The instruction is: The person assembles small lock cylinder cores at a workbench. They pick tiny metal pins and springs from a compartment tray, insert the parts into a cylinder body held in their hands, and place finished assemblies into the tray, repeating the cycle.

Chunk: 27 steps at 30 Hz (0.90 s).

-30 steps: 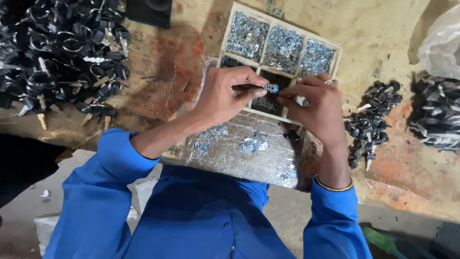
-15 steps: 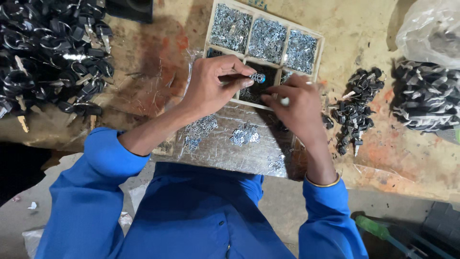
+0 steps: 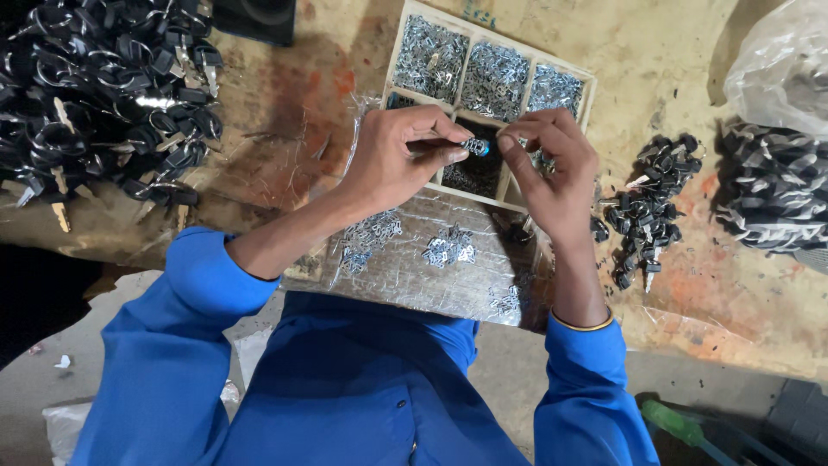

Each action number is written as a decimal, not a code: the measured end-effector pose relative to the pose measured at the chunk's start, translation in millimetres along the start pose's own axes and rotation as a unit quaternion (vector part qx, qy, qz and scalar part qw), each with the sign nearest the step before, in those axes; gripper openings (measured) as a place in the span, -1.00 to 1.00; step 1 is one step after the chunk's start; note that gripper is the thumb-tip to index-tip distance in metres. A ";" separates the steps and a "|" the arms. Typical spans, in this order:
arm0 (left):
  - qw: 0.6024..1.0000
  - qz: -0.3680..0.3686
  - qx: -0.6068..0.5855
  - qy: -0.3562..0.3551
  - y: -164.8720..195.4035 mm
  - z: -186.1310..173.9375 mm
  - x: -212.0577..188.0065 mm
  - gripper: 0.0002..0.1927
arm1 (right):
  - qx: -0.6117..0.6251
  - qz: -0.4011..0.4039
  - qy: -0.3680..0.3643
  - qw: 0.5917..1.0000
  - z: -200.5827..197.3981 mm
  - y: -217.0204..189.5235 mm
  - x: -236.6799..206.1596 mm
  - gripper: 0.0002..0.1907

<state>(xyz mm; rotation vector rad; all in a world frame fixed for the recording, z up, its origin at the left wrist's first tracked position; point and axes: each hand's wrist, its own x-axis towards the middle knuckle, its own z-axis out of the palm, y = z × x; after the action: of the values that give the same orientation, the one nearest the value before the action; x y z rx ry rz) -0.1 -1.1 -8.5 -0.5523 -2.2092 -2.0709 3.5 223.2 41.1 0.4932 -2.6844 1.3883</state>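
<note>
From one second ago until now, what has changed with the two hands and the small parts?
The right hand came closer to the left hand; its fingertips now meet at the small metal part with a blue tip, which the left hand pinched throughout. The white piece seen earlier in the right hand no longer shows. The compartment tray, the foil sheet and the black part piles stayed unchanged.

Small metal part (image 3: 473,146) mostly behind fingers (image 3: 448,129)
</note>
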 end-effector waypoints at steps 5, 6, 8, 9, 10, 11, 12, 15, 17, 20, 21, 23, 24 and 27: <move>1.000 -0.006 0.003 -0.002 -1.2 -0.2 1.0 -0.84 | 0.022 -0.028 -0.008 0.999 0.4 4.2 0.4 -0.88; 1.000 -0.003 0.001 -0.003 -1.7 -0.1 1.3 -0.84 | 0.023 -0.033 -0.008 0.999 0.6 4.4 0.4 -0.87; 1.000 -0.005 0.001 -0.004 -2.9 0.2 1.1 -0.85 | -0.009 -0.040 -0.011 0.999 0.4 4.1 0.0 -0.85; 1.000 -0.005 0.001 -0.004 -3.6 0.4 1.0 -0.85 | -0.026 -0.044 -0.013 0.999 0.7 3.7 -0.3 -0.84; 1.000 -0.007 0.001 -0.005 -4.4 0.6 1.3 -0.85 | -0.031 -0.046 -0.009 0.998 1.1 3.0 -0.4 -0.84; 1.000 -0.008 0.002 -0.007 -5.3 1.0 1.6 -0.85 | -0.036 -0.047 -0.005 0.998 1.7 2.4 -0.5 -0.84; 1.000 -0.010 0.002 -0.008 -5.9 1.1 1.8 -0.85 | -0.041 -0.048 -0.001 0.998 2.6 1.7 -0.5 -0.84; 1.000 -0.017 0.001 -0.010 -7.2 1.2 1.4 -0.85 | -0.054 -0.052 0.006 0.997 5.7 0.2 -0.2 -0.84; 1.000 -0.013 0.004 -0.008 -7.6 0.4 1.1 -0.86 | -0.069 -0.073 0.017 0.995 7.7 -1.1 -0.7 -0.85; 1.000 -0.014 0.007 -0.010 -8.3 0.0 1.7 -0.86 | -0.080 -0.087 0.022 0.993 9.2 -3.4 -2.1 -0.84; 1.000 -0.016 0.008 -0.012 -8.6 -0.1 2.1 -0.86 | -0.081 -0.090 0.022 0.992 9.7 -4.0 -2.5 -0.84; 1.000 -0.015 0.020 -0.013 -8.8 0.0 2.1 -0.86 | -0.084 -0.097 0.026 0.991 10.7 -5.7 -2.8 -0.83; 0.999 -0.015 0.025 -0.014 -8.8 -0.3 2.3 -0.86 | -0.086 -0.100 0.029 0.991 11.4 -6.6 -2.6 -0.83; 0.999 -0.027 0.018 -0.007 -8.2 0.4 0.2 -0.86 | -0.140 -0.142 0.036 0.979 12.6 -9.1 -1.5 -0.82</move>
<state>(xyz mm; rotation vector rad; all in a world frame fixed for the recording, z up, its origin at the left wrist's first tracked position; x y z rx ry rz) -2.7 -0.9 -16.2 -0.5115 -2.2890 -2.0554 8.8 208.6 40.5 0.7443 -2.5651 0.9198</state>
